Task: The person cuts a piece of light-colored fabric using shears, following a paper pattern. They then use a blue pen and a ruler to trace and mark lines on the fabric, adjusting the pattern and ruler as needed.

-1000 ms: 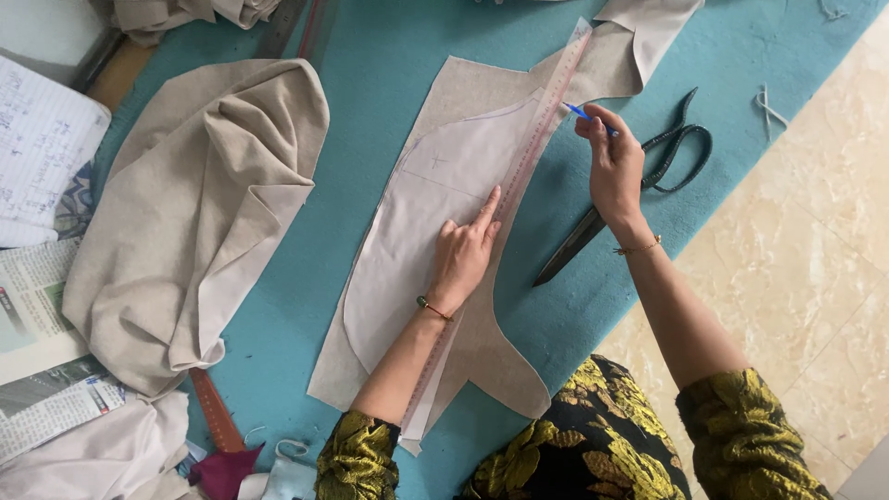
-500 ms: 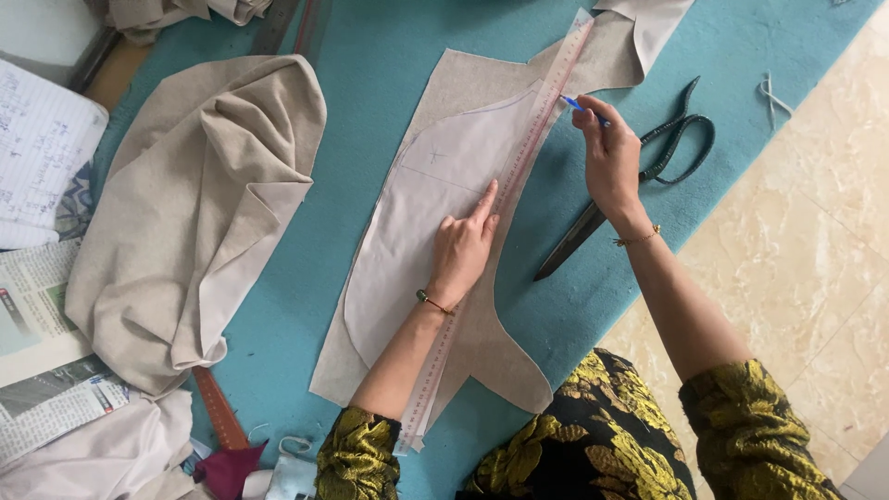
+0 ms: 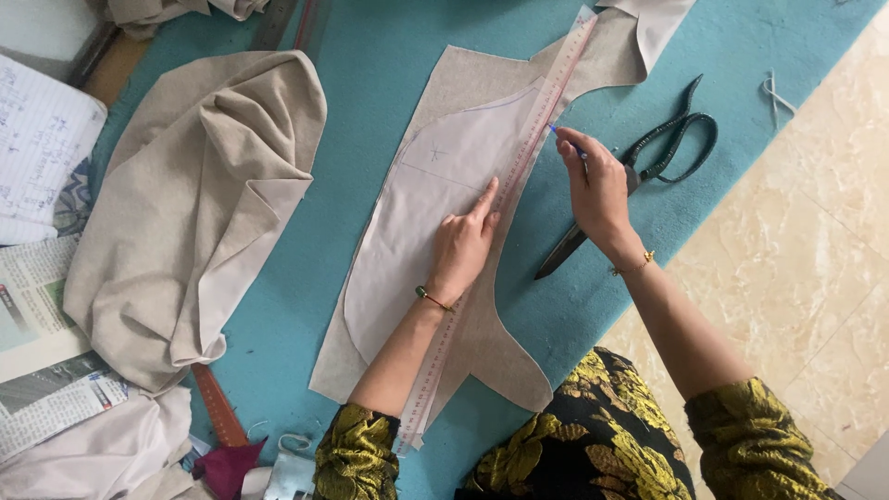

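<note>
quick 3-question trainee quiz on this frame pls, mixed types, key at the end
1. True or false: the left hand presses flat on the long ruler and the pale pattern piece.
2. What does the right hand hold against the ruler's edge? A) the scissors B) a blue pen C) a needle
3. Fill in: the black scissors lie on the ____ table cover, to the right of the beige cut fabric.

Key: 1 true; 2 B; 3 teal
</note>
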